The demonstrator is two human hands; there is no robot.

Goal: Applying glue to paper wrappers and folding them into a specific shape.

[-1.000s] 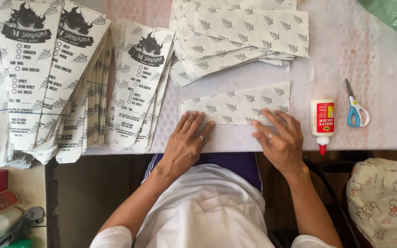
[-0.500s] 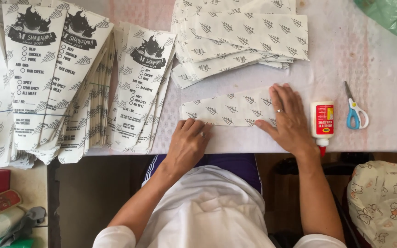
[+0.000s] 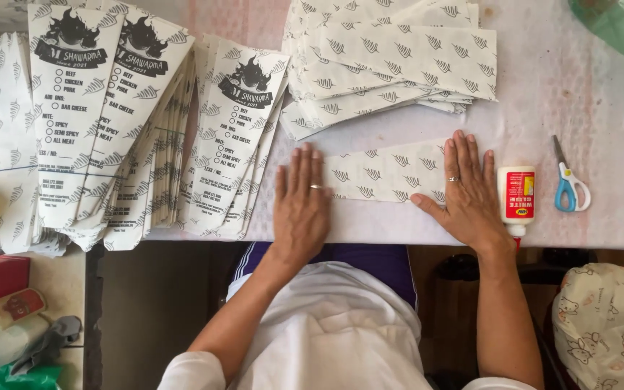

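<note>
The surface (image 3: 586,108) carries all items; its near edge runs across the view just ahead of the person's torso.

Stacks of printed paper bags (image 3: 110,130) occupy the left half of the surface — three fanned groups, long axes running from far edge to near edge, narrow ends toward the near edge. The exact bag count cannot be determined.

One loose pile of leaf-patterned sheets (image 3: 391,61) lies at the far edge, centre. The sheet count is not readable.

One folded leaf-patterned piece (image 3: 388,173) lies flat near the near edge, centre-right. Its long axis runs parallel to the near edge; its narrower end points left.

The left hand (image 3: 302,206) lies flat, fingers extended and together, palm down on the left end of the piece. The right hand (image 3: 469,191) lies flat, fingers slightly spread, palm down on the right end. Both hands are open and well apart, gripping nothing — they press only.

One white glue bottle (image 3: 516,198) lies just beside the right hand, nozzle toward the near edge.

One pair of blue-handled scissors (image 3: 568,184) lies near the bottle, toward the right edge, handles toward the near edge.
</note>
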